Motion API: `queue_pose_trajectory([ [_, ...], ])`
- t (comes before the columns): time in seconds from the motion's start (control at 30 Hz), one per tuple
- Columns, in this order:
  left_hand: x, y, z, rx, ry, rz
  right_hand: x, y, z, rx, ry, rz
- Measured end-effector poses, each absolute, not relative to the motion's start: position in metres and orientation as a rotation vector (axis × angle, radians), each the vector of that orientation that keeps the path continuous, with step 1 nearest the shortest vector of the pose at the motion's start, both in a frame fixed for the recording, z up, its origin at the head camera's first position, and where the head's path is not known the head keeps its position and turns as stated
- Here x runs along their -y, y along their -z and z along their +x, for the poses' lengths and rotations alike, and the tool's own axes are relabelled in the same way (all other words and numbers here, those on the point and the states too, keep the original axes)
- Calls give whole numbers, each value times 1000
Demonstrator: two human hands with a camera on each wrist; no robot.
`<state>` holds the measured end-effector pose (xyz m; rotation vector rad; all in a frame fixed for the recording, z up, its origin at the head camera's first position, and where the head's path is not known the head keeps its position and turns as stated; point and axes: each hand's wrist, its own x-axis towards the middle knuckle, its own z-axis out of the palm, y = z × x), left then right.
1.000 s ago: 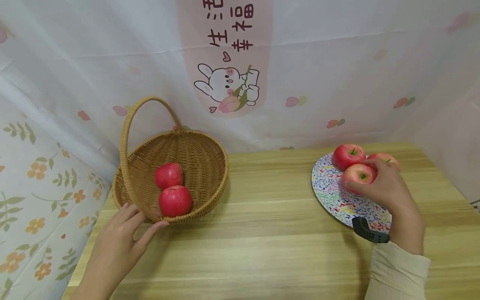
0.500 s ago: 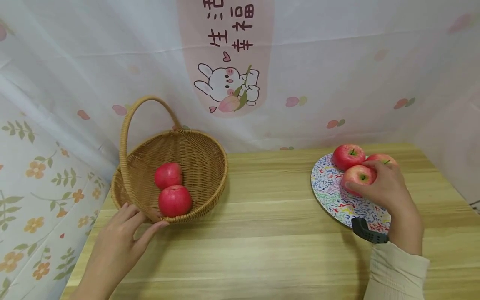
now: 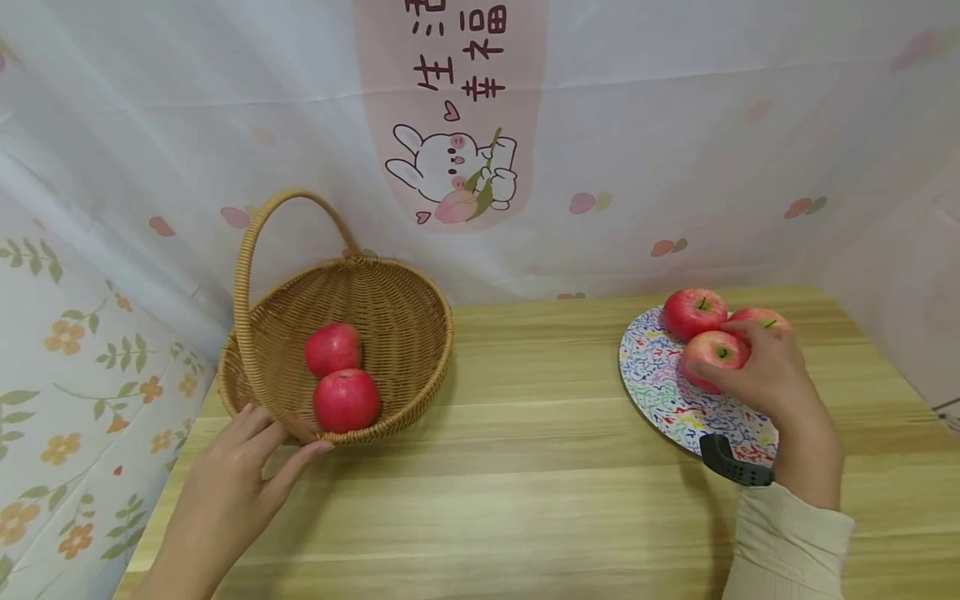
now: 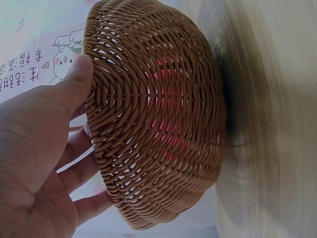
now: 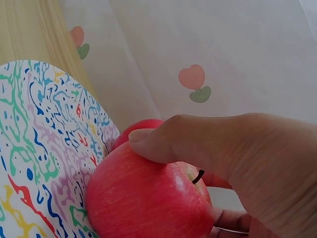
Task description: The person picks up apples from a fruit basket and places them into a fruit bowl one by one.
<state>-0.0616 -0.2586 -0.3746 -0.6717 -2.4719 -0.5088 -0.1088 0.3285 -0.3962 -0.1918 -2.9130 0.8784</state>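
Observation:
On the left, a wicker basket [image 3: 405, 333] with a tall hoop handle [image 3: 244, 317] holds two red apples [image 3: 346, 400]. My left hand [image 3: 232, 483] grips its near rim at the foot of the handle, thumb outside and fingers over the edge, as the left wrist view shows on the woven wall [image 4: 148, 114]. On the right, my right hand [image 3: 780, 379] grips the nearest apple [image 3: 712, 360] on a round patterned plate [image 3: 660, 400], thumb [image 5: 153, 144] across its side near the stem. Two more apples sit behind it, one red [image 3: 693, 312] and one paler [image 3: 761, 318], partly hidden by the hand.
The wood-grain table [image 3: 525, 467] spans the space between basket and plate. A printed cloth [image 3: 615, 150] hangs right behind the table's back edge, and a flowered cloth [image 3: 75, 417] lines the left side. A dark strap piece [image 3: 731, 462] sits at my right wrist.
The whole head view has shifted slightly. Both hands keep their places on the basket rim and the apple, and the apples in the basket stay put.

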Motion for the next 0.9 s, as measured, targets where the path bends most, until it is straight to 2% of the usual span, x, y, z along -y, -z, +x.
queue_pose_trajectory([
  [0.53,260,374,-62,2467,493,-682,-329,392,-108,2950,-901,-247],
  [0.9,260,374,-62,2489,495,-657,-329,388,-106,2918,-867,-177],
])
